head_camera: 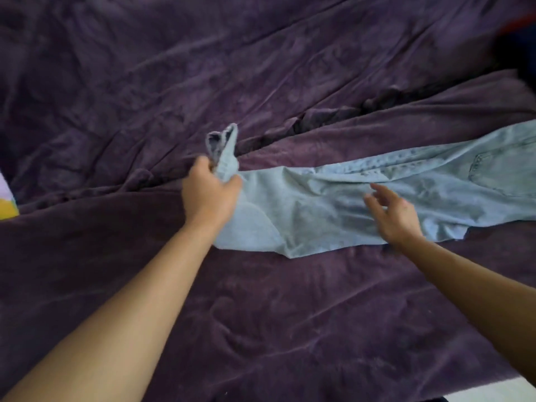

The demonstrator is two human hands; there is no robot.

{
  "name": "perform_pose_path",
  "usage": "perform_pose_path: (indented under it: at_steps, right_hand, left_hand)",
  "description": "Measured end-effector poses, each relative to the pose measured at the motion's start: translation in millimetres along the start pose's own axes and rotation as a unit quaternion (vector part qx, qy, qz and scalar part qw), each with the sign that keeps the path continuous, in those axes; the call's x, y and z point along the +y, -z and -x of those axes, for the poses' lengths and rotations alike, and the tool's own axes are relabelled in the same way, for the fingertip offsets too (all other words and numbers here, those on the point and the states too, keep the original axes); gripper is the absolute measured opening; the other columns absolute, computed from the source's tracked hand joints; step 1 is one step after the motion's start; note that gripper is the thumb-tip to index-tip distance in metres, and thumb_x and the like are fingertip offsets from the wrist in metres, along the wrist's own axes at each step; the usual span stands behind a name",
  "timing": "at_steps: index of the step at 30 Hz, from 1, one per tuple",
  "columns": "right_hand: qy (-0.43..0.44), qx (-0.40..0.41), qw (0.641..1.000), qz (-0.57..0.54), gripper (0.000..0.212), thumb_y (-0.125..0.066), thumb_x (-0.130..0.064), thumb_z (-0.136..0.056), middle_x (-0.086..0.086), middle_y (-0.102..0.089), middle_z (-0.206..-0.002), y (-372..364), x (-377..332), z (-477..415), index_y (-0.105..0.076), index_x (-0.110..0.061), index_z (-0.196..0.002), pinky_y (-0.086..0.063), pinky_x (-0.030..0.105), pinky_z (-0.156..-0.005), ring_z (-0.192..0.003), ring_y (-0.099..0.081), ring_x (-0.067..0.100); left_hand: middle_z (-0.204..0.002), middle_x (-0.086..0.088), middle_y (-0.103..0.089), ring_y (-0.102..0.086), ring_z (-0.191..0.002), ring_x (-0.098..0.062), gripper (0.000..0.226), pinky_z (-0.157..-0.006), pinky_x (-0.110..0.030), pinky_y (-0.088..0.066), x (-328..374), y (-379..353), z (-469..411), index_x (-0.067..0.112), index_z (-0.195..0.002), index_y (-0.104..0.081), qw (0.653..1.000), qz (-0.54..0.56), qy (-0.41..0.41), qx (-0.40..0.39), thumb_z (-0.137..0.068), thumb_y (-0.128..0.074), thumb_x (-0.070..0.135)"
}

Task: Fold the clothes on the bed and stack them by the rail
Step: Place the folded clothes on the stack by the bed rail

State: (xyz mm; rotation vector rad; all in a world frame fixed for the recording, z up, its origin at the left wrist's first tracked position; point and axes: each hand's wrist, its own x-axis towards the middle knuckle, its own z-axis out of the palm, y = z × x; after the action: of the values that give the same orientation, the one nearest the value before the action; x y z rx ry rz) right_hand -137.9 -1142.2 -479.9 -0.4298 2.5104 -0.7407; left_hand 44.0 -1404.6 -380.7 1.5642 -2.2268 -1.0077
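The left hand (210, 192) has fingers and thumb curled tight round the bunched leg end of the pale blue denim jeans (319, 204), and the hem pokes up out of the fist toward twelve o'clock. Out at three o'clock from it, the right hand (394, 216) is spread wide, fingers straight, gripping nothing. It sits over the mid-leg cloth, though motion blur hides whether the palm actually presses down. The jeans lie stretched across the rumpled dark purple plush bedspread (261, 314), running from the centre out past the three o'clock edge, with a back pocket showing near that side. At the nine o'clock edge a scrap of pink and yellow fabric (7, 198) peeks in. No rail is in sight. The risk from here is that only one bunched end is held, so a fold-over could drag the legs askew, and the soft, creased cover could ruck up beneath, leaving a lopsided fold.
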Motion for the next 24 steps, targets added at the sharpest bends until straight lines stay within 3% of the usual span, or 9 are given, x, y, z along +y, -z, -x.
perform_pose_path:
  at_steps: [2, 5, 8, 12, 14, 17, 20, 22, 24]
  right_hand:
    - [-0.053, 0.052, 0.997, -0.028, 0.042, -0.051, -0.04, -0.095, 0.011, -0.067, -0.117, 42.6, 30.8, -2.4, -0.057, -0.017, -0.131, -0.039, 0.029, -0.082, -0.108, -0.061, 0.028]
    - [-0.125, 0.116, 0.983, -0.066, 0.039, -0.054, -0.034, -0.094, 0.016, -0.067, -0.116, 105.6, 84.5, -11.0, -0.06, -0.012, -0.126, -0.043, 0.036, -0.091, -0.107, -0.061, 0.031]
    - [-0.157, 0.151, 0.974, -0.065, 0.039, -0.054, -0.034, -0.094, 0.016, -0.068, -0.116, 160.3, 138.8, -22.2, -0.062, -0.011, -0.124, -0.042, 0.037, -0.096, -0.113, -0.059, 0.029]
    - [-0.156, 0.183, 0.969, -0.059, 0.035, -0.056, -0.035, -0.092, 0.011, -0.069, -0.111, 219.8, 200.5, -33.3, -0.064, -0.015, -0.119, -0.042, 0.031, -0.091, -0.108, -0.061, 0.025]
    - [-0.148, 0.205, 0.967, -0.041, 0.036, -0.058, -0.036, -0.09, 0.01, -0.068, -0.113, 246.4, 227.8, -46.1, -0.063, -0.018, -0.12, -0.043, 0.036, -0.092, -0.109, -0.06, 0.028]
    - [-0.13, 0.222, 0.966, 0.023, 0.05, -0.059, -0.044, -0.086, 0.009, -0.056, -0.128, 280.4, 262.9, -78.9, -0.052, -0.021, -0.131, -0.044, 0.045, -0.097, -0.118, -0.051, 0.031]
    - [-0.185, 0.186, 0.965, -0.025, 0.082, -0.066, -0.058, -0.076, 0.007, -0.048, -0.14, 297.5, 282.3, -113.9, -0.038, -0.018, -0.142, -0.043, 0.044, -0.101, -0.125, -0.048, 0.028]
    - [-0.227, 0.135, 0.954, -0.142, 0.084, -0.076, -0.059, -0.068, 0.006, -0.059, -0.127, 295.4, 283.2, -131.2, -0.049, -0.014, -0.133, -0.049, 0.039, -0.093, -0.11, -0.059, 0.025]
    - [-0.251, 0.091, 0.942, -0.202, 0.065, -0.083, -0.053, -0.061, 0.0, -0.066, -0.102, 290.7, 280.0, -139.7, -0.062, -0.015, -0.11, -0.054, 0.034, -0.077, -0.086, -0.065, 0.018]
  left_hand:
    - [-0.072, 0.009, -0.057, -0.053, -0.068, -0.018, 0.02, -0.059, -0.027, -0.033, 57.1, -31.9, 32.4, 0.019, -0.079, -0.049, 0.997, 0.006, -0.058, -0.047, -0.074, -0.068, 0.022]
    - [-0.075, 0.008, -0.058, -0.055, -0.07, -0.018, 0.017, -0.061, -0.033, -0.04, 123.2, -103.3, 82.2, 0.017, -0.086, -0.05, 0.989, 0.025, -0.077, -0.124, -0.077, -0.064, 0.019]
    - [-0.089, -0.003, -0.064, -0.059, -0.084, -0.028, 0.017, -0.069, -0.035, -0.045, 171.7, -180.2, 115.8, 0.013, -0.094, -0.051, 0.985, 0.044, -0.06, -0.157, -0.08, -0.061, 0.017]
    - [-0.099, -0.006, -0.064, -0.06, -0.095, -0.029, 0.027, -0.079, -0.036, -0.045, 209.3, -273.2, 145.5, 0.012, -0.103, -0.049, 0.976, 0.08, -0.046, -0.196, -0.085, -0.064, 0.025]
    - [-0.121, -0.006, -0.058, -0.055, -0.113, -0.026, 0.037, -0.094, -0.034, -0.041, 210.8, -310.1, 155.3, 0.014, -0.12, -0.049, 0.961, 0.075, -0.083, -0.252, -0.09, -0.06, 0.032]
    - [-0.154, -0.009, -0.028, -0.023, -0.142, -0.027, 0.048, -0.112, -0.042, -0.024, 180.5, -346.8, 150.1, 0.024, -0.142, -0.039, 0.942, -0.172, -0.217, -0.19, -0.097, -0.044, 0.039]
    - [-0.16, -0.003, -0.001, -0.002, -0.146, -0.031, 0.056, -0.113, -0.058, -0.014, 142.8, -362.0, 142.0, 0.041, -0.148, -0.012, 0.875, -0.366, -0.214, -0.235, -0.096, -0.026, 0.055]
    - [-0.16, -0.003, 0.007, 0.004, -0.146, -0.032, 0.057, -0.112, -0.062, -0.012, 129.6, -368.9, 140.8, 0.044, -0.147, -0.001, 0.851, -0.402, -0.211, -0.264, -0.095, -0.018, 0.059]
    - [-0.16, -0.003, 0.009, 0.005, -0.146, -0.033, 0.056, -0.112, -0.062, -0.012, 125.9, -371.2, 142.4, 0.045, -0.147, 0.002, 0.84, -0.416, -0.223, -0.267, -0.095, -0.016, 0.058]
